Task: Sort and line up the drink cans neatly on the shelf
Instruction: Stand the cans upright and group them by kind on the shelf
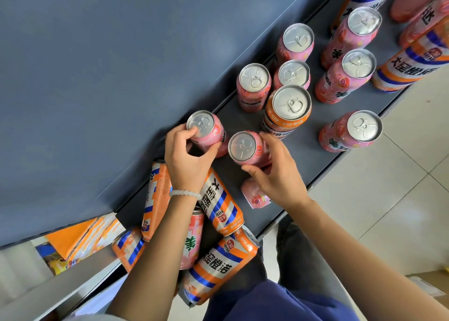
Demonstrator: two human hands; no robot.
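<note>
Pink cans stand in loose ranks on the dark shelf (303,155), unevenly spaced. I hold my left hand (187,155) with its fingers (192,132) clenched round one upright pink can (206,133) near the back panel; my right hand (279,172) grips a second pink can (245,148) beside it, presumably to seat both with their kind. One orange can (286,111) stands among the pink; several orange cans (218,204) lie toppled under my wrists, unsorted.
</note>
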